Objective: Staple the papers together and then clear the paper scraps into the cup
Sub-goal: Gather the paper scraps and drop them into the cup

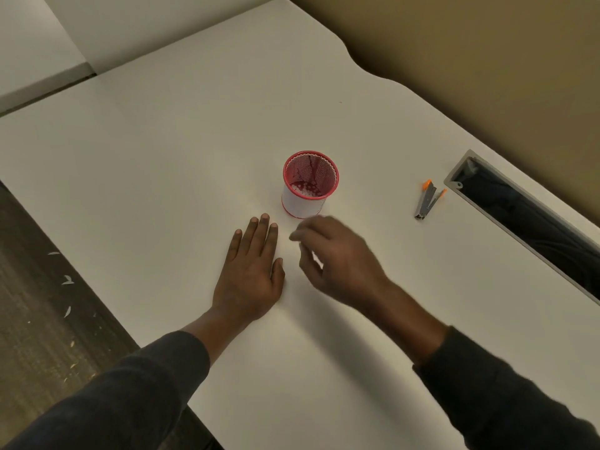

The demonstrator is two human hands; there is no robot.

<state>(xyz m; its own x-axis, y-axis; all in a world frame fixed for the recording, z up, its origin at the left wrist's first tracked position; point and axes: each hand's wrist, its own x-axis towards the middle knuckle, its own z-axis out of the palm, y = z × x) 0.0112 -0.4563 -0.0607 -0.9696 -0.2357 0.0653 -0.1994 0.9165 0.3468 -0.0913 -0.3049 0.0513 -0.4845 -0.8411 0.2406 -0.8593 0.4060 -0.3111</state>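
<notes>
Dim warm light; right hand (337, 261) motion-blurred.
</notes>
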